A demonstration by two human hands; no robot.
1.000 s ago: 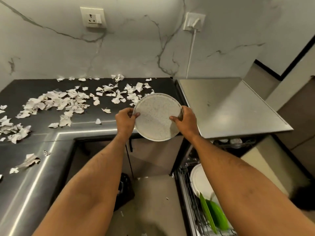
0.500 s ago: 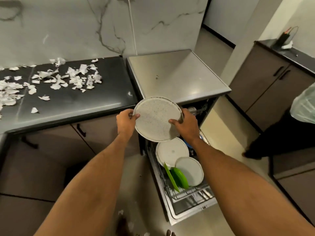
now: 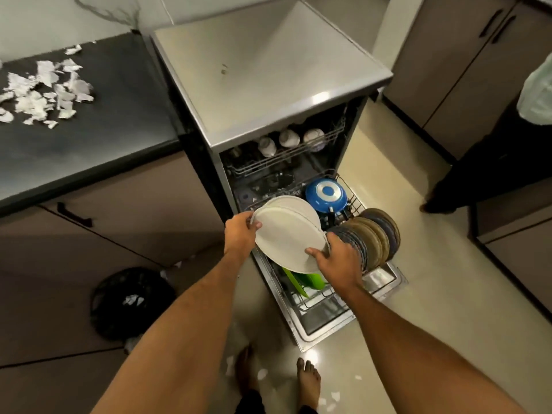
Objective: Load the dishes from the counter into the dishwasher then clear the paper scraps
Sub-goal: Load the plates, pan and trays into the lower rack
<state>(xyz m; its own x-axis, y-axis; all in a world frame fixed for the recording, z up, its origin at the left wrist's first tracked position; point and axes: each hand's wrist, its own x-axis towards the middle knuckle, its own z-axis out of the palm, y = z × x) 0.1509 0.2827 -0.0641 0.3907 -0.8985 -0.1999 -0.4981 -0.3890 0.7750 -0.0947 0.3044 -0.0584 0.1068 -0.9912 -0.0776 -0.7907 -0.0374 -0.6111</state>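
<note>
I hold a round white speckled plate (image 3: 285, 237) by its rim over the pulled-out lower rack (image 3: 324, 300) of the open dishwasher (image 3: 268, 73). My left hand (image 3: 240, 233) grips the plate's left edge and my right hand (image 3: 336, 259) grips its lower right edge. Another white plate (image 3: 294, 203) stands just behind it. In the rack are green plates (image 3: 309, 282), a row of dark and brown plates (image 3: 370, 234) and a blue pan (image 3: 326, 194). Torn paper scraps (image 3: 41, 91) lie on the black counter (image 3: 98, 124) at the left.
White cups (image 3: 288, 140) sit in the upper rack. A black bin (image 3: 131, 303) stands on the floor at the left, with scraps (image 3: 327, 398) near my feet. Another person (image 3: 507, 144) stands at the right by brown cabinets (image 3: 448, 55).
I have turned from the counter toward the dishwasher and lowered the plate from chest height down over the lower rack. Both hands kept their hold.
</note>
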